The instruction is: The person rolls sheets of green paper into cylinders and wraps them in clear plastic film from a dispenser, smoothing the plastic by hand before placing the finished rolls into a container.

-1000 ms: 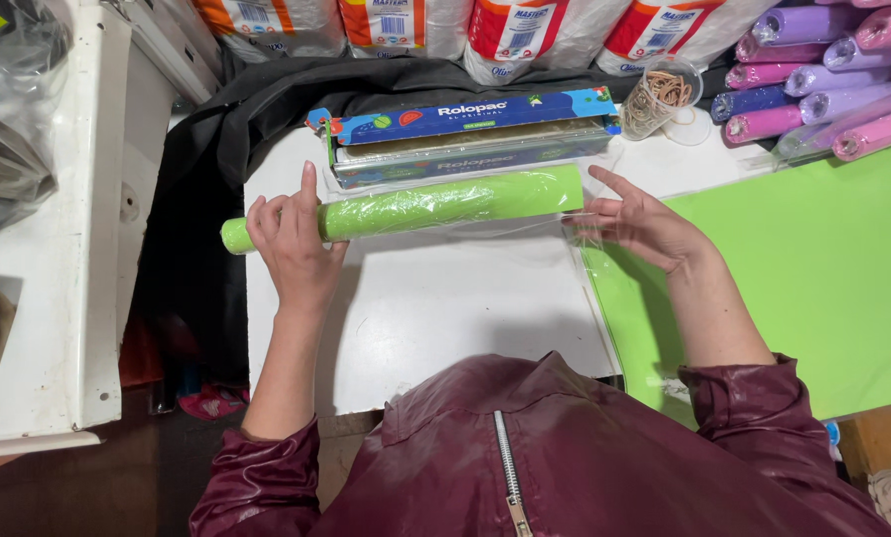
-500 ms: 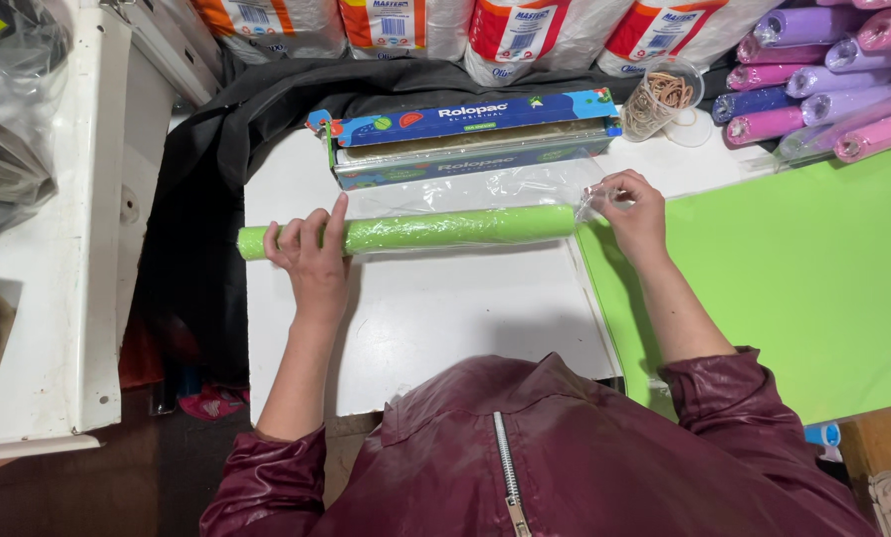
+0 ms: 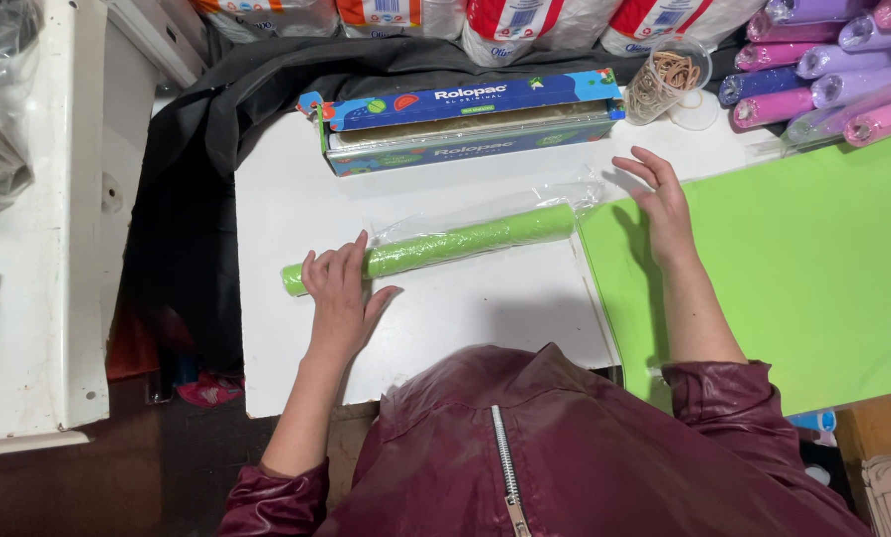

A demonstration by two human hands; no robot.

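Note:
A long light-green roll, wrapped in clear film, lies across the white board. My left hand rests flat on the roll's left end, fingers spread. Over the left edge of the light-green sheet my right hand is open with its fingers apart, just right of the roll's right end and holding nothing. A loose tail of clear film sticks out at that end.
A blue box of cling film lies open behind the roll. A clear cup of rubber bands stands to its right. Pink and purple rolls are stacked at the far right. A black cloth hangs left of the board; a white cabinet is further left.
The green roll has rolled toward me. My right hand let go of the film at the roll's end and opened over the green sheet. My left hand stays on the roll.

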